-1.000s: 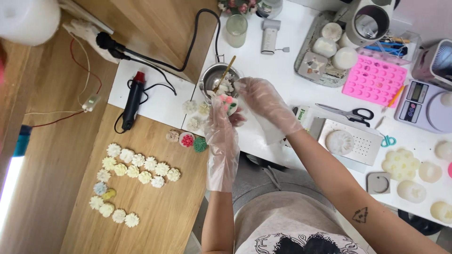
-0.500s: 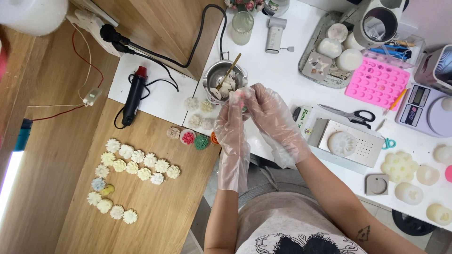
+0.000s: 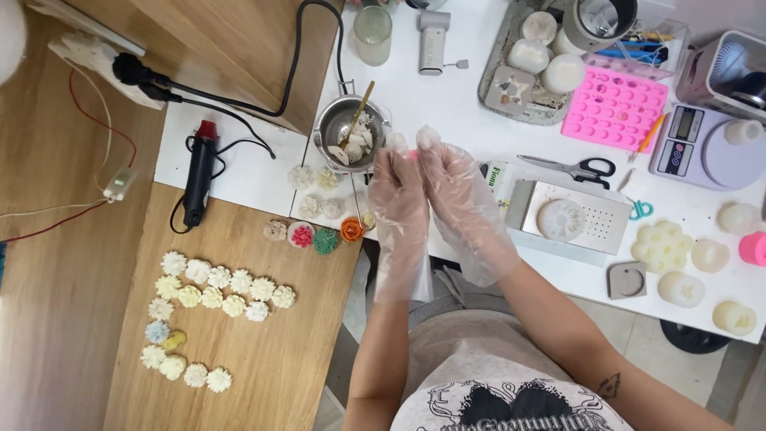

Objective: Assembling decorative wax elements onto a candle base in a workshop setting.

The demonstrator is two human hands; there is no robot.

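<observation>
A small digital scale [image 3: 702,148] sits at the right side of the white table; its pale grey screen [image 3: 688,124] is a little rectangle at the near-left corner of the scale's body, with coloured buttons just below it. A small white box [image 3: 496,177] with a green printed label lies flat on the table between the gloved right hand [image 3: 463,203] and the scissors [image 3: 570,168], partly hidden by the glove. A clear plastic box [image 3: 638,48] of small tools stands behind the pink mould [image 3: 614,108].
</observation>
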